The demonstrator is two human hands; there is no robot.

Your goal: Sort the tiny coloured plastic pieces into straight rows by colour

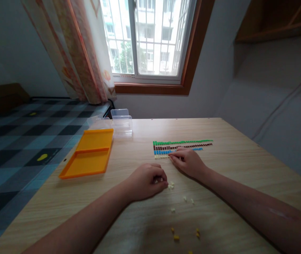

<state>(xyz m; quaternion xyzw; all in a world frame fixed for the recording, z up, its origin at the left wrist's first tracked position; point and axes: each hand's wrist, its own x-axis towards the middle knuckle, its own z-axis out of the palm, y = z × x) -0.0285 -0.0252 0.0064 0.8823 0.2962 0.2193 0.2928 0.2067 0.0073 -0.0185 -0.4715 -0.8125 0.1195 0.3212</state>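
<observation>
My right hand (190, 162) is closed in a pinch, its fingertips at the right end of a short row of cream blocks (159, 157); what lies between them is too small to make out. Behind that row run longer rows of blue blocks (161, 152), dark brown blocks (161, 148) and green blocks (163, 143). Nearer to me and further left, my left hand (149, 180) rests on the table with curled fingers, thumb and forefinger together. Its fingertips are beside a small cluster of loose cream blocks (171, 185). Whatever it holds is hidden.
An open orange tray (86, 151) lies on the wooden table (134, 148) at left. Clear plastic boxes (122, 127) stand behind it. Loose cream pieces (173, 210) and yellow blocks (176, 238) are scattered near me. A checked bed (20, 141) adjoins the table's left side.
</observation>
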